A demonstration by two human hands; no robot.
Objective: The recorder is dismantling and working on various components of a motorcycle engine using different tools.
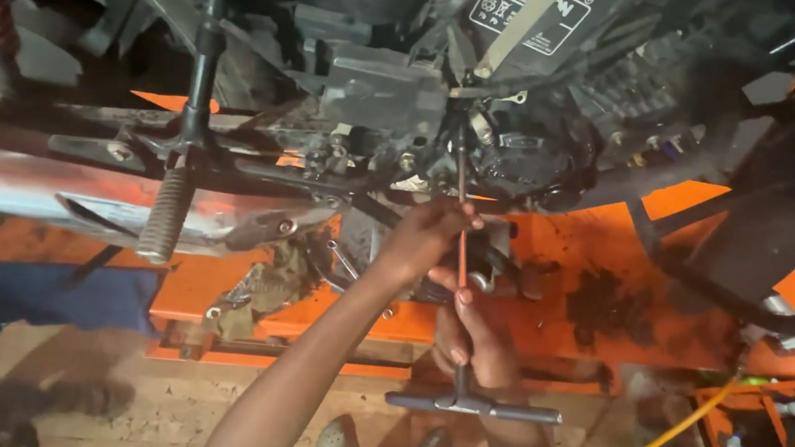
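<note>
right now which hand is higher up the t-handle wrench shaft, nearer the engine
The left hand: it pinches the T-handle wrench shaft up near the engine. The right hand grips lower, just above the crossbar.

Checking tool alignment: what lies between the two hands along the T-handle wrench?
In the head view, only the wrench's bare shaft spans between left hand and right hand.

The lift platform is bright orange, blotched with dark brown-black grease stains, and the engine above it is dull grey and black — grimy all over. The T-handle wrench is dark grey with a reddish-orange stretch along its shaft, the footpeg ribbed grey. A dark blue cloth lies on the pale tan floor, an olive-brown rag (oil-mottled) sits nearby, and a yellow hose crosses the corner.
</note>
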